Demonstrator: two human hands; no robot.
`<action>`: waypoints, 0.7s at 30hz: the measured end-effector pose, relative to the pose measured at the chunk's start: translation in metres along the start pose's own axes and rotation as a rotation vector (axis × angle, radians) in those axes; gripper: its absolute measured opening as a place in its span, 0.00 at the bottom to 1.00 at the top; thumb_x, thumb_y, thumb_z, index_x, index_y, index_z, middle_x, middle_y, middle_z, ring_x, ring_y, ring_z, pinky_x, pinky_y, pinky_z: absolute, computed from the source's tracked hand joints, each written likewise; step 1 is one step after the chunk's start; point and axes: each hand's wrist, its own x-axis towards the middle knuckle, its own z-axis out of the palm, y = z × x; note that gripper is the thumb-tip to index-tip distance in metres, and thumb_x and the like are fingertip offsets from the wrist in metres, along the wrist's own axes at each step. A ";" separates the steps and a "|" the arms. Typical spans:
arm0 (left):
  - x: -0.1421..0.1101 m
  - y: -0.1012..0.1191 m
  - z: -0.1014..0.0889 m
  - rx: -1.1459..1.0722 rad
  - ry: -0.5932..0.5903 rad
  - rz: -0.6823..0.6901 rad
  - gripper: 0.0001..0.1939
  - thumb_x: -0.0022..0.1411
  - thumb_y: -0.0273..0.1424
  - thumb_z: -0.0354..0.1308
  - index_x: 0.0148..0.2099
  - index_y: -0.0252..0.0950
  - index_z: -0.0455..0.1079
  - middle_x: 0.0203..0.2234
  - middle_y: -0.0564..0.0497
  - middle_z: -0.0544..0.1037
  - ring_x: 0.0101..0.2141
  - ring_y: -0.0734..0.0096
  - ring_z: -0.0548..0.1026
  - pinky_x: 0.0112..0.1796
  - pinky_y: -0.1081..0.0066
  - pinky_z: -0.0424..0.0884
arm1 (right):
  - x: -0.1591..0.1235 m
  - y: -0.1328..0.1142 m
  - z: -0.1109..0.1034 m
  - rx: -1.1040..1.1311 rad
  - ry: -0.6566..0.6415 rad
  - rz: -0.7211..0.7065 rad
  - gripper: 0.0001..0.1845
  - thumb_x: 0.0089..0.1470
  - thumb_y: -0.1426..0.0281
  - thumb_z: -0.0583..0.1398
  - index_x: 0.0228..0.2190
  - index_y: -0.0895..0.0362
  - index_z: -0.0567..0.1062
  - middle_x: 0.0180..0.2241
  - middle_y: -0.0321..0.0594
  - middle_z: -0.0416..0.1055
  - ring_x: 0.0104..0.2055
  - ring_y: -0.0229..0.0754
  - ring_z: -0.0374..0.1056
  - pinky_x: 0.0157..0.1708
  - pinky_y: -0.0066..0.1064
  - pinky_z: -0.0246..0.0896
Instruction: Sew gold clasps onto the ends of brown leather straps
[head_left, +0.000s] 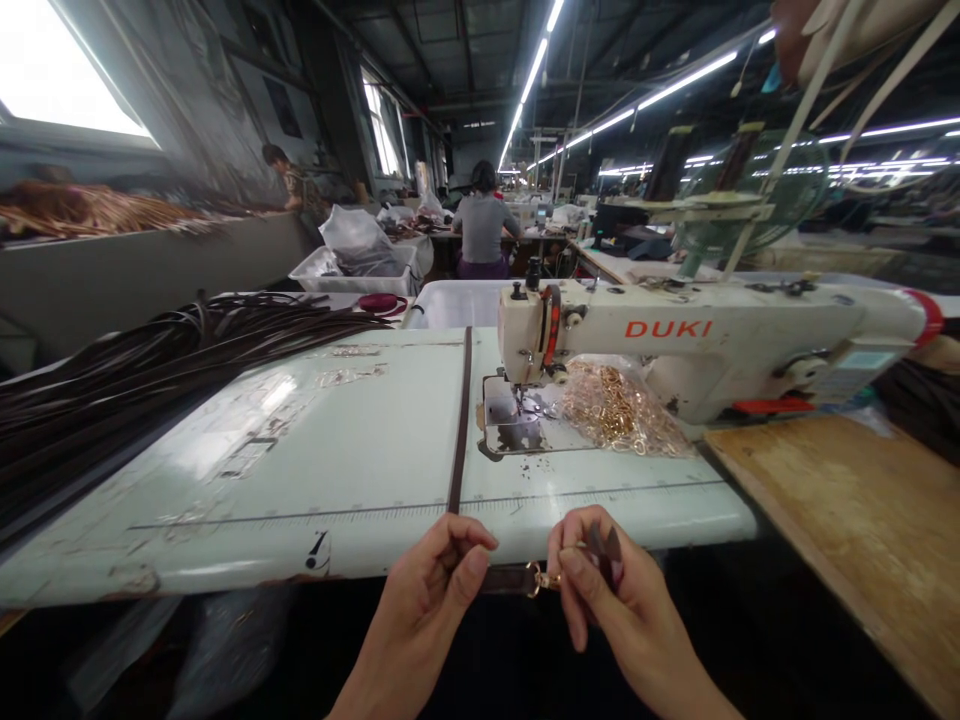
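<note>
My left hand (442,580) is closed on a dark brown leather strap (461,420), which runs away from me across the pale sewing table. A short end of this strap reaches from my left fingers toward the right, with a gold metal snap hook (541,580) at its tip. My right hand (611,580) is closed around the far part of the hook, just in front of the table edge. Between its fingers also shows a small dark forked piece (604,545), whose kind I cannot make out.
A sewing machine (705,330) stands at the right of the table (360,460). Beside its needle lies a plastic bag of gold hardware (622,405). Many dark straps (150,370) are heaped at left. A wooden board (840,500) extends at right. Two people sit farther back.
</note>
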 end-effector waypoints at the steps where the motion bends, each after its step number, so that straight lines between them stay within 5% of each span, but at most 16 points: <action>1: 0.000 0.001 0.001 -0.012 0.010 -0.001 0.12 0.63 0.42 0.55 0.41 0.38 0.67 0.29 0.53 0.69 0.32 0.70 0.67 0.33 0.76 0.63 | -0.001 0.000 -0.001 0.032 0.016 0.020 0.10 0.65 0.63 0.50 0.34 0.55 0.62 0.17 0.27 0.60 0.18 0.31 0.52 0.25 0.26 0.51; 6: -0.001 0.003 0.005 -0.065 0.040 -0.012 0.12 0.61 0.40 0.58 0.40 0.37 0.67 0.29 0.53 0.69 0.33 0.70 0.67 0.34 0.75 0.64 | -0.008 -0.003 -0.009 -0.135 -0.196 -0.064 0.19 0.60 0.57 0.56 0.24 0.57 0.69 0.14 0.28 0.58 0.13 0.29 0.50 0.14 0.24 0.41; 10: -0.001 0.002 0.006 -0.067 0.051 -0.013 0.12 0.62 0.41 0.56 0.41 0.38 0.66 0.31 0.53 0.71 0.34 0.70 0.69 0.36 0.75 0.65 | -0.006 -0.004 -0.005 -0.576 0.059 -0.418 0.14 0.47 0.64 0.68 0.34 0.57 0.74 0.24 0.35 0.67 0.23 0.34 0.62 0.20 0.24 0.55; 13: -0.002 0.000 0.007 -0.069 0.044 -0.018 0.14 0.63 0.42 0.55 0.45 0.38 0.66 0.32 0.52 0.73 0.35 0.69 0.70 0.36 0.74 0.66 | -0.002 0.001 0.000 -0.706 0.031 -0.498 0.17 0.50 0.74 0.65 0.43 0.56 0.71 0.33 0.39 0.68 0.28 0.36 0.66 0.24 0.25 0.59; 17: -0.003 -0.002 0.009 -0.065 -0.025 -0.028 0.16 0.64 0.42 0.53 0.49 0.39 0.67 0.31 0.52 0.72 0.33 0.70 0.70 0.34 0.75 0.65 | 0.003 0.009 0.002 -0.662 0.009 -0.581 0.17 0.54 0.82 0.55 0.41 0.52 0.73 0.31 0.37 0.66 0.29 0.35 0.65 0.26 0.26 0.58; 21: -0.004 -0.002 0.012 -0.042 -0.031 0.014 0.16 0.64 0.43 0.54 0.48 0.39 0.69 0.24 0.56 0.66 0.25 0.75 0.64 0.28 0.76 0.61 | 0.009 0.006 0.004 -0.426 0.075 -0.387 0.05 0.57 0.74 0.56 0.33 0.55 0.72 0.30 0.37 0.65 0.30 0.36 0.63 0.27 0.27 0.58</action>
